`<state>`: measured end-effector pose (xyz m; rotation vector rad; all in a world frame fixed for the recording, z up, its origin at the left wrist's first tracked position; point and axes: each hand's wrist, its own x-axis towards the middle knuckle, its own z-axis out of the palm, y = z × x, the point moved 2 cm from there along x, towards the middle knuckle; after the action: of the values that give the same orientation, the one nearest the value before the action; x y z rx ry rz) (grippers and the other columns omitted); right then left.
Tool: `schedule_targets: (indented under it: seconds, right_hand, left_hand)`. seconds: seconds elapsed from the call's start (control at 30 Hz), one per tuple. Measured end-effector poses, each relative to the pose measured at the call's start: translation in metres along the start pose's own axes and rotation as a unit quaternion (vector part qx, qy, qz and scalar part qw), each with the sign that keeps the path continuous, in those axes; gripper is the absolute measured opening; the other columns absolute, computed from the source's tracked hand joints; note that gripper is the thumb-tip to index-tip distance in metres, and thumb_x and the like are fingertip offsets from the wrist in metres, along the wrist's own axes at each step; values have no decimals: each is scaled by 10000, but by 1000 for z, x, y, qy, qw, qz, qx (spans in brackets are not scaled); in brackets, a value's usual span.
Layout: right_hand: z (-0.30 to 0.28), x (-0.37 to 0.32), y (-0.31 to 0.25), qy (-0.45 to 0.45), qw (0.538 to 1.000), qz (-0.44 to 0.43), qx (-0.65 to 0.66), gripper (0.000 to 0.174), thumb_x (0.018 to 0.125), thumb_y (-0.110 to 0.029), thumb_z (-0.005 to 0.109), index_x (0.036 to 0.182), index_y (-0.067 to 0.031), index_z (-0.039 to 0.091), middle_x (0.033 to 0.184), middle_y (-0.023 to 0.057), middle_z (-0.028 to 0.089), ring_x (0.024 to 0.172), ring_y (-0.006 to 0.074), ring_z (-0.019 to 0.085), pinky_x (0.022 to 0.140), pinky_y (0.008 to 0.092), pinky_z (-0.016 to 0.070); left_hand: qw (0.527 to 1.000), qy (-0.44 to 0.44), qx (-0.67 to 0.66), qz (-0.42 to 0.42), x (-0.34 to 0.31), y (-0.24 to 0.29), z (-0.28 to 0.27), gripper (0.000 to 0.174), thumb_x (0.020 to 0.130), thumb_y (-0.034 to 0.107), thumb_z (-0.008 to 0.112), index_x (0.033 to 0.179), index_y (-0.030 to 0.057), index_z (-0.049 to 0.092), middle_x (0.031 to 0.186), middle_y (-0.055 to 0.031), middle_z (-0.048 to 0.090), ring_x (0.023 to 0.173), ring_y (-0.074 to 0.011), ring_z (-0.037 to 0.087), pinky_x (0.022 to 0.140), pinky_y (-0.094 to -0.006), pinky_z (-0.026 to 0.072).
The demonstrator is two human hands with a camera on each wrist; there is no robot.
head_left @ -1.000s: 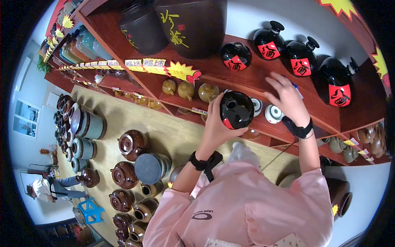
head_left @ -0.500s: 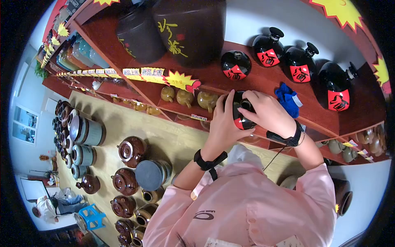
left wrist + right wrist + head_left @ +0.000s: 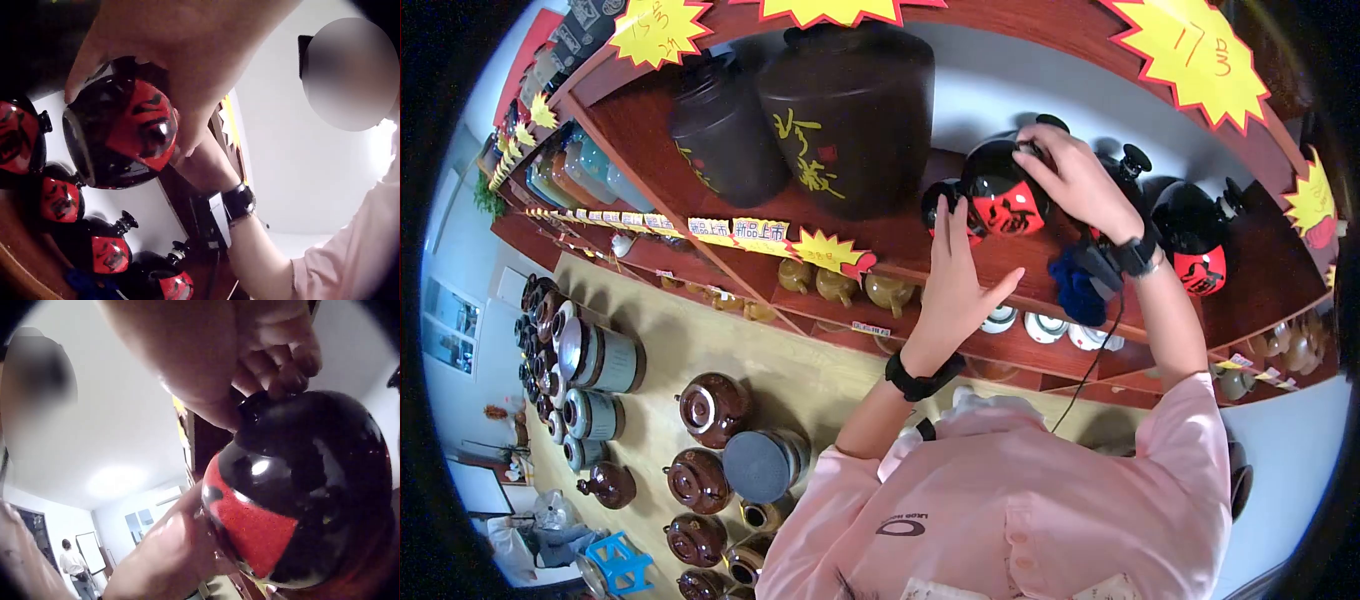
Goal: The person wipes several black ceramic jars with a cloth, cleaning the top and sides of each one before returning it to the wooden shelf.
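Head view shows our black jug (image 3: 1003, 195) just right of the big dark crock (image 3: 850, 110), above the crock's shelf (image 3: 875, 238). Our right hand (image 3: 1080, 180) curls round its neck; our left hand (image 3: 955, 275) lays straight fingers against its lower side. Its long axis stands near upright, mouth up, red label toward us. We judge it best to bear the weight from below and lower it level.

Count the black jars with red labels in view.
5: the held jar between left hand and right hand; four shelf jars in a row beside it; others may be hidden.
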<state>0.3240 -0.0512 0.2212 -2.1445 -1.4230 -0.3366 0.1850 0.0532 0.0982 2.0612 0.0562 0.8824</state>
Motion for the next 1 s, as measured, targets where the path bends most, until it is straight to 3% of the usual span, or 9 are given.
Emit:
schedule_targets:
  seconds: [0.2, 0.4, 0.43, 0.7, 1.0]
  right_hand:
    - [14, 55, 49, 35, 998, -13, -52, 302, 922, -235, 569, 1040, 44, 580, 994, 278, 626, 953, 447, 592, 841, 457, 472]
    - [48, 92, 103, 33, 998, 17, -44, 317, 940, -265, 546, 1076, 18, 585, 987, 244, 642, 937, 431, 604, 817, 428, 483]
    - [53, 96, 106, 30, 999, 23, -39, 333, 923, -269, 554, 1046, 38, 597, 1005, 290, 629, 968, 457, 593, 855, 467, 481]
    - [97, 108, 126, -78, 994, 10, -81, 318, 915, -228, 561, 1002, 78, 552, 953, 313, 615, 973, 468, 572, 857, 497, 457]
    - [127, 107, 136, -162, 980, 43, -110, 294, 927, -204, 552, 1050, 62, 548, 984, 299, 620, 999, 449, 576, 874, 474, 454]
  left_hand:
    - [994, -97, 41, -23, -3, -18, 11, 791, 796, 351, 743, 1389, -4, 360, 1449, -294, 300, 1332, -452, 333, 1086, -470, 332]
    - [986, -143, 83, -11, -9, -24, 16, 682, 825, 376, 703, 1332, -2, 446, 1402, -288, 375, 1259, -445, 426, 1037, -458, 396]
    - [985, -145, 87, -14, -9, -26, 16, 674, 825, 377, 702, 1326, 2, 453, 1392, -287, 389, 1249, -446, 438, 1026, -460, 407]
    - [978, -169, 115, -52, -22, -40, 18, 601, 818, 363, 702, 1274, 24, 505, 1305, -271, 494, 1161, -447, 519, 957, -470, 463]
    - [970, -194, 103, -106, -40, -52, 10, 586, 819, 352, 694, 1259, 7, 518, 1299, -279, 503, 1172, -443, 513, 945, -472, 470]
